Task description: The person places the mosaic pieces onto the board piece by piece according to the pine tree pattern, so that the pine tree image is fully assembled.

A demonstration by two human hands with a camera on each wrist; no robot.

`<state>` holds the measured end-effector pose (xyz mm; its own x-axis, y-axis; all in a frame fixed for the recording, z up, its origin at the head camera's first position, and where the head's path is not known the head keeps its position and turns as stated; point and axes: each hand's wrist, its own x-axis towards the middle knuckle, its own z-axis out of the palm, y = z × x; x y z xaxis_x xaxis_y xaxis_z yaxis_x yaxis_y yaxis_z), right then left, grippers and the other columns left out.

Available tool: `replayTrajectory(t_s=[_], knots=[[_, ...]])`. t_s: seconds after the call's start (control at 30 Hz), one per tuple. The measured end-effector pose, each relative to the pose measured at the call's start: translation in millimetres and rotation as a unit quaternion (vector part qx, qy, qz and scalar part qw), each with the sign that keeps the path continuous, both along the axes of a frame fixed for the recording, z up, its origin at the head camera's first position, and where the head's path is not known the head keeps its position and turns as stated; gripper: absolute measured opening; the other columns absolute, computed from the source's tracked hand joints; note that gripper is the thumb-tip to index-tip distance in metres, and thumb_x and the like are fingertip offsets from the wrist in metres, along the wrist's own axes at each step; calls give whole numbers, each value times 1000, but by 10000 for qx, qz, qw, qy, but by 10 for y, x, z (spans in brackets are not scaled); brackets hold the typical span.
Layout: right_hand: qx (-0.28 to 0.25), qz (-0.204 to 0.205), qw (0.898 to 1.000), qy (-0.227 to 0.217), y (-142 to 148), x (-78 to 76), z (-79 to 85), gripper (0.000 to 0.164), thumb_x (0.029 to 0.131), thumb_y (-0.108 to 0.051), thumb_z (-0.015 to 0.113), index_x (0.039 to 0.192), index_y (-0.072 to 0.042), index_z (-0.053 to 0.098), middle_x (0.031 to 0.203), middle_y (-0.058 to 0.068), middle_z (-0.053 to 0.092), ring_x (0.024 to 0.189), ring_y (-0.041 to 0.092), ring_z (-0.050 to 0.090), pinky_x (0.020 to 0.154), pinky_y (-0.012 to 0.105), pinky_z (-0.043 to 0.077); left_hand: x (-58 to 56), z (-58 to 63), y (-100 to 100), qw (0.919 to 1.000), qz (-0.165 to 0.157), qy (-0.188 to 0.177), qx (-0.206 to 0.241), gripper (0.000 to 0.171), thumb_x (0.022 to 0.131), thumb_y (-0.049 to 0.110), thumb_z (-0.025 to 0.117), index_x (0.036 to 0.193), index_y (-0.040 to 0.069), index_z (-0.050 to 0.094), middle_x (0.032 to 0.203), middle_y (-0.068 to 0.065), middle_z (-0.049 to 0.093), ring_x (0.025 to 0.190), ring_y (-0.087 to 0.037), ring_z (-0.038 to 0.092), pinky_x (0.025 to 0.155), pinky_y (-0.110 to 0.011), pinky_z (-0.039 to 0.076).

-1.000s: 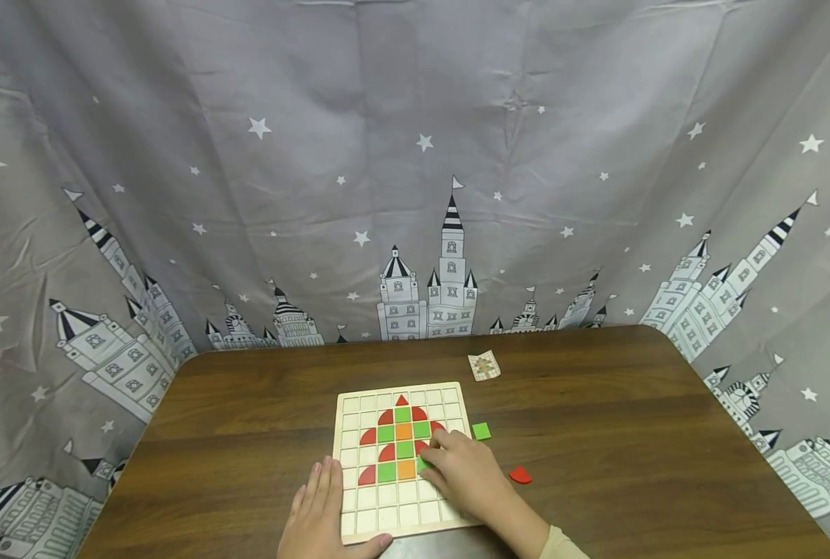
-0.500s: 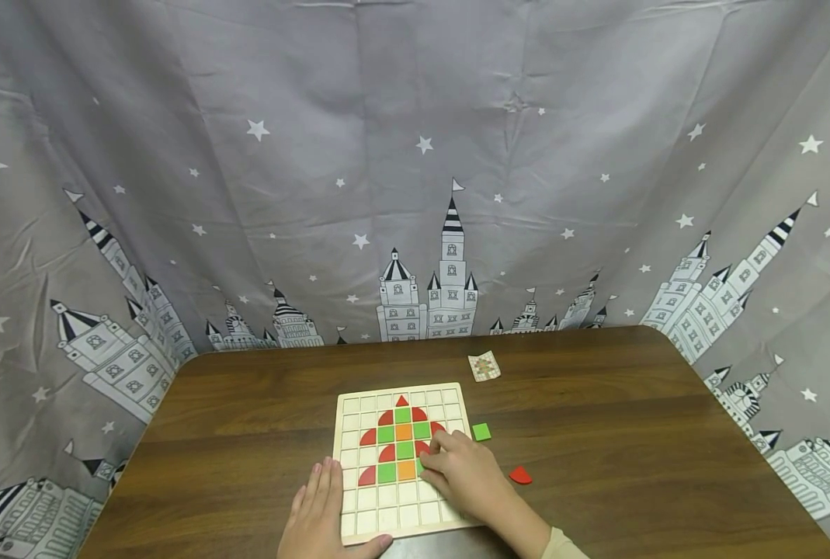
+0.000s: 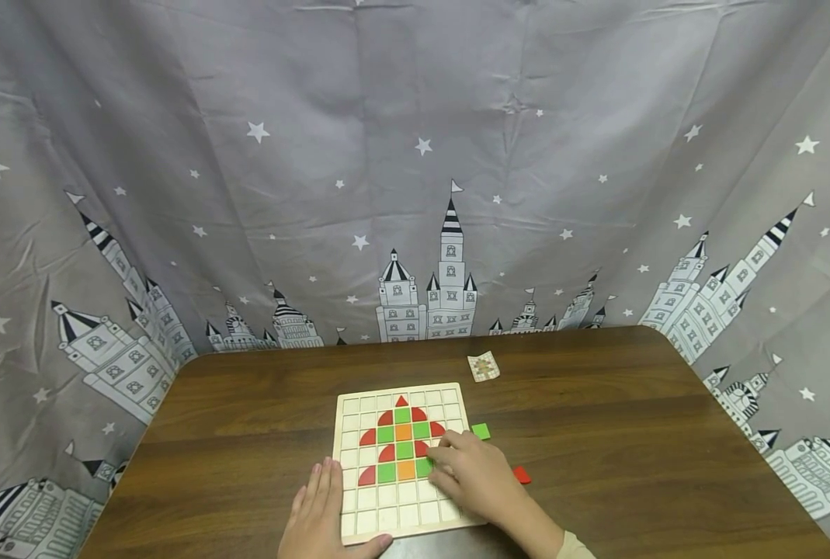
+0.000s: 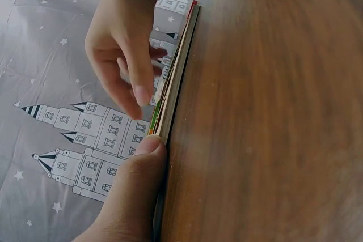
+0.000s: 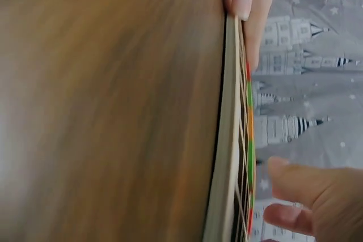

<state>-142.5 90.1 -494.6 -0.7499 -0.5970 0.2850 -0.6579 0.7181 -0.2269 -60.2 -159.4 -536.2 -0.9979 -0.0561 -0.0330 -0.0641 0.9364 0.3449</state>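
A wooden grid board lies flat, bearing red, green and orange pieces in a stepped tree-like shape. My left hand rests along its left edge with straight fingers, the thumb at the near edge. Over the right half of the board hovers my right hand, fingers loosely bent and holding nothing. Its fingertips are just right of a green square tile that sits in a cell. In the right wrist view, the thumb and finger of that hand stand apart, off the board's surface.
A loose green square tile lies by the board's right edge. A red quarter-circle piece, partly covered by the right hand, is on the brown table. Farther back lies a small pattern card. A grey castle-print curtain hangs behind.
My right hand has let go of the green square tile and drawn slightly right, uncovering more of it and covering part of the loose red piece. The left hand has stayed put.
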Motion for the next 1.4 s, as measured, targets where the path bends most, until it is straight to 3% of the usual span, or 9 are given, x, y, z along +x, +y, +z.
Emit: replayTrajectory(t_s=[0.2,0.5,0.67,0.83,1.0,1.2,1.3,1.4], knots=[[37,-476,9988,-59,273,12,62,32,88,-38,74,115,-21,74,99,-9,68,86,8,62,65,28,55,-14,11,6,10000,55,-76,32,144,56,98,53,153,-5,28,160,-23,29,148,-43,28,117,-60,29],[-192,-1256,9900,-611,794,55,61,43,78,-44,81,114,-23,73,90,-17,61,73,-1,49,57,18,41,-11,38,5,9998,57,-157,60,144,56,98,53,153,-5,27,161,-23,28,149,-43,26,118,-60,28],[-124,-1445,9869,-706,984,90,10,50,72,-51,83,113,-23,73,93,-19,61,80,-3,53,62,22,47,-11,40,0,9998,61,-164,29,144,56,98,53,153,-5,28,160,-23,29,148,-43,27,118,-60,29],[-170,-1431,9876,-629,1064,102,-45,39,73,-46,84,104,-23,74,93,-20,62,87,0,60,68,26,53,-11,32,-1,9999,34,-132,14,143,56,98,53,153,-5,28,160,-23,30,148,-43,28,117,-60,29],[-213,-1320,9886,-695,1093,90,-72,24,78,-38,82,96,-26,75,91,-22,60,84,-2,57,66,23,50,-4,20,2,9999,17,-110,17,143,57,98,52,153,-5,29,160,-23,29,148,-43,27,117,-59,29],[-202,-1111,9907,-757,1096,74,-64,24,84,-26,79,107,-24,76,93,-20,57,84,-2,53,67,23,48,-2,5,-4,10000,30,-77,39,143,57,98,51,153,-5,29,161,-23,29,148,-43,27,117,-59,29],[-106,-1315,9874,-879,1073,71,-56,30,85,-29,78,114,-24,73,98,-18,58,89,2,56,69,27,51,-2,3,-4,9999,31,-87,67,143,57,99,51,153,-4,28,161,-23,28,149,-42,26,118,-59,29],[53,-1810,9780,-1032,1034,71,-49,35,84,-45,76,112,-24,70,98,-16,60,87,5,59,66,31,52,2,10,-5,10000,18,-60,61,142,57,98,51,153,-5,29,161,-23,29,149,-43,26,117,-59,29]])
